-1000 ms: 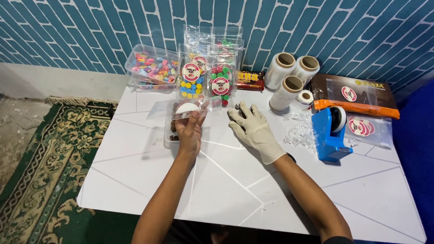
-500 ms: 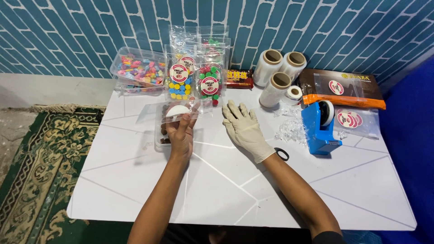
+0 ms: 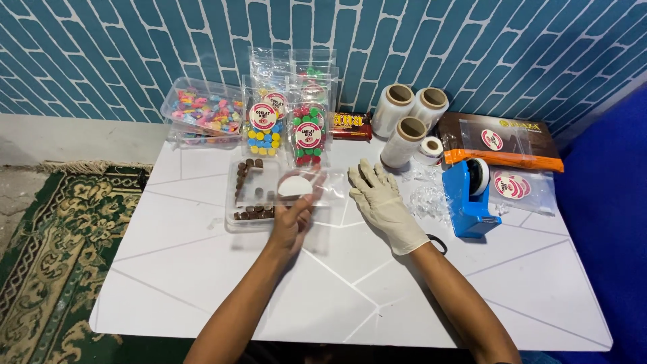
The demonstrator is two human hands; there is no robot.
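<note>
so the bare left hand (image 3: 291,222) has its grip pinched on a clear pouch (image 3: 306,187) with a round label, held just over the table (image 3: 202,283) beside the tray of brown chocolates (image 3: 253,195). Gloved right hand (image 3: 379,199) lies flat and open. Looks like the filling step; the pouch mouth probably needs opening

Head view, steeply down, near table (image 3: 202,283)

glossy clear plastic pouch (image 3: 304,187), matt latex glove (image 3: 381,202), smooth white table (image 3: 202,283).
</note>
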